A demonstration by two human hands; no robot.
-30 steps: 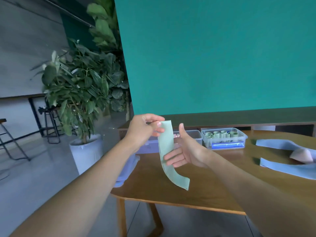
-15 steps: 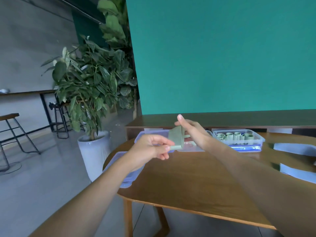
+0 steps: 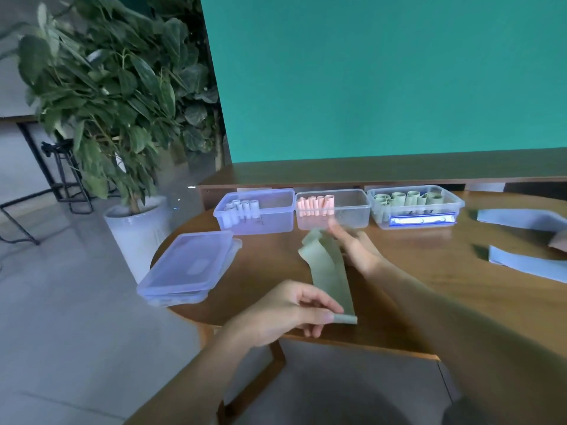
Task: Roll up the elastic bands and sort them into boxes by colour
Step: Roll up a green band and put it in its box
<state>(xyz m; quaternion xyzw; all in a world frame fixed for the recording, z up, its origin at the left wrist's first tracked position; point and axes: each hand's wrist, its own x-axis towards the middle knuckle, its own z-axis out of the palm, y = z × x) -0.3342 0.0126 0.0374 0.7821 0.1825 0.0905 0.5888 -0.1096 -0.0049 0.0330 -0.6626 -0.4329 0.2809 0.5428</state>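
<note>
Green band point(image 3: 329, 273): a pale green strip is stretching over the table between the two hands, its near end started into a small roll, its far end buckling into loose folds just in front of the pink box.
Left hand point(image 3: 277, 314): it is pinching the rolled near end between thumb and fingertips, fingers curled, at the table's near edge; the forearm is reaching in from lower left.
Right hand point(image 3: 356, 246): it is lying on the far, folded end of the band, thumb pointing toward the boxes. The hand is blurred, so I cannot tell whether it is gripping the band or only pressing it.
Green box point(image 3: 415, 207): a clear tub, rightmost of a row of three at the far side of the table, is holding a crowd of rolled green bands; a blue-lit label is showing through its front wall.
Pink box point(image 3: 333, 209): the middle tub is holding a short row of pink rolls standing at its left end, the rest showing bare.
Blue box point(image 3: 256, 211): the left tub, touching the pink box, is holding a few pale rolls gathered at its left end.
Lids point(image 3: 191, 265): clear lids are lying stacked at the table's left edge, partly overhanging it.
Blue bands point(image 3: 526, 240): two unrolled blue strips are lying flat at the right of the table, well apart from the hands.
Table point(image 3: 429, 289): a rounded wooden top is carrying everything.
Plant point(image 3: 107, 96): a leafy plant is standing in a white pot on the floor to the left.
</note>
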